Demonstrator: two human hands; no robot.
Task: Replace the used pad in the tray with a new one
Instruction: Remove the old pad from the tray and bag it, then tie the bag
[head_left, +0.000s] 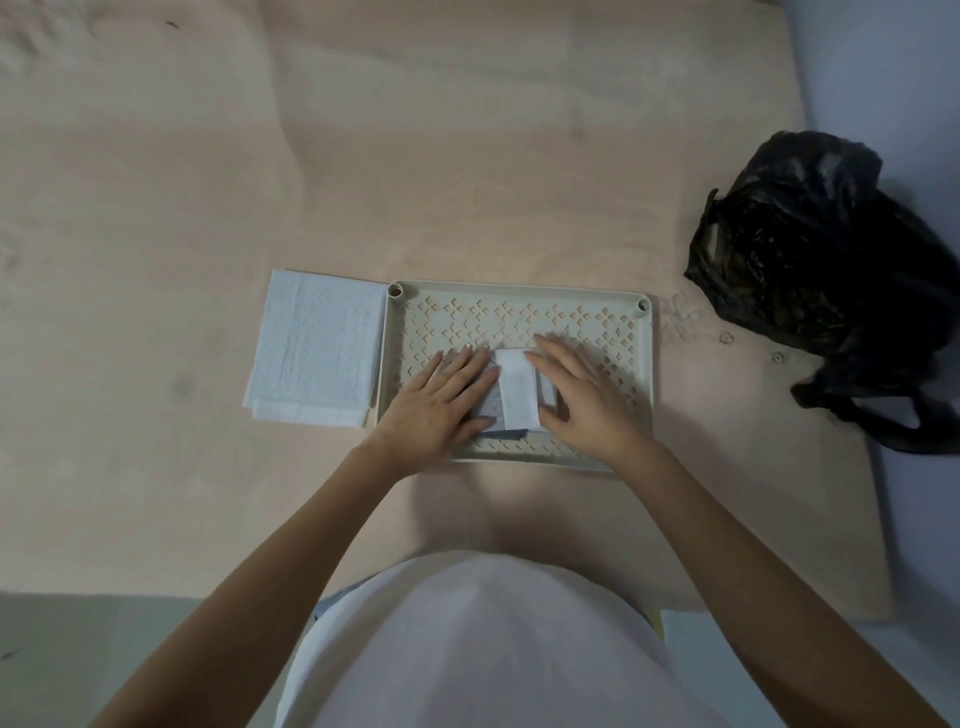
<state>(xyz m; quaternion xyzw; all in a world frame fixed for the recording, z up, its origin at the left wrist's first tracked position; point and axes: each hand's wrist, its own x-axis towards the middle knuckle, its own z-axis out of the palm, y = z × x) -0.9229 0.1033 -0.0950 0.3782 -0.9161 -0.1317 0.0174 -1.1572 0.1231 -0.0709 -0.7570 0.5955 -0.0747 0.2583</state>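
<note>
A pale green tray with a cut-out pattern lies on the wooden board in front of me. In its near middle sits a pad folded into a small white bundle. My left hand presses flat on the bundle's left side. My right hand presses on its right side, thumb at the near edge. Both hands have fingers spread and lie on top of the pad. A flat white pad, folded to a rectangle, lies on the board just left of the tray, touching its rim.
A crumpled black plastic bag sits on the board's right edge, beyond the tray. Small bits of debris lie between tray and bag. The wooden board stretches far and left. My white shirt fills the bottom of the view.
</note>
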